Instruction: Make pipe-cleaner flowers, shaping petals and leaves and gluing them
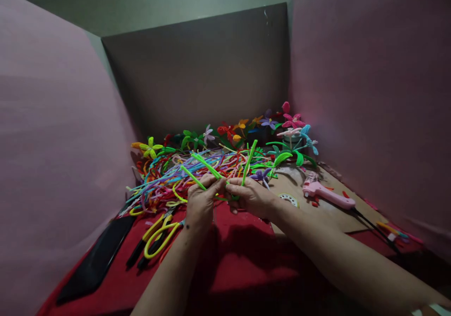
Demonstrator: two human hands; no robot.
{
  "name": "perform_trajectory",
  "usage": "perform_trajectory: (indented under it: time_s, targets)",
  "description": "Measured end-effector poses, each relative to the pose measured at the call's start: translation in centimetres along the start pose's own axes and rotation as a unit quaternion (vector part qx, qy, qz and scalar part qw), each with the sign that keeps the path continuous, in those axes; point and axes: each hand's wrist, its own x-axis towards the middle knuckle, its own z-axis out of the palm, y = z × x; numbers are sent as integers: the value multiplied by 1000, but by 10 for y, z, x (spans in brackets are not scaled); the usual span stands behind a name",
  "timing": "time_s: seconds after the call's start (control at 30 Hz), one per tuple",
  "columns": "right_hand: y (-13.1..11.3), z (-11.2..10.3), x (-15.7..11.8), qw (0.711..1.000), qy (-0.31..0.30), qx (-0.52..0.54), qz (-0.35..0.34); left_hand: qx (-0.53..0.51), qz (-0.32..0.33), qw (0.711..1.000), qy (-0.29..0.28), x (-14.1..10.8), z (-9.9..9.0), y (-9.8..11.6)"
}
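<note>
Gripping bright-green fuzzy stems (pixel 249 162) in left hand (pixel 201 201) and right hand (pixel 254 196), with room over red cloth (pixel 227 229) before multicoloured fuzzy-stem heap (pixel 167 177); bordered right of heap by flat tan cardboard (pixel 317 219).

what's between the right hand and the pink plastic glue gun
A round white disc with dark dots lies between them, on the flat brown cardboard, as the head view shows.
</note>
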Motion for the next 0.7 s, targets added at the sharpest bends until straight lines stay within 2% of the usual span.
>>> perform_trajectory:
  time_s: [0.07, 0.23, 0.4, 0.53, 0.6, 0.7]
  targets:
    - [1, -1, 0, 1000, 11, 16, 11, 9, -3, 1000, 5, 0, 0, 1]
    - [1, -7, -1, 999, 25, 18, 42, -65, -65, 995, 25, -2, 4, 2]
    - [-1, -9, -1, 997, 10, 14, 73, -92, -67, 993, 33, -4, 8, -1]
    - [-2, -7, -3, 997, 3, 4, 77, -91, -46, 993, 52, -4, 9, -3]
    - [-2, -7, -3, 998, 6, 3, 65, -91, -40, 994, 42, -4, 8, -3]
    - [0, -8, -2, 996, 25, 41, 78, -108, -55, 992, -24, -4, 6, -3]
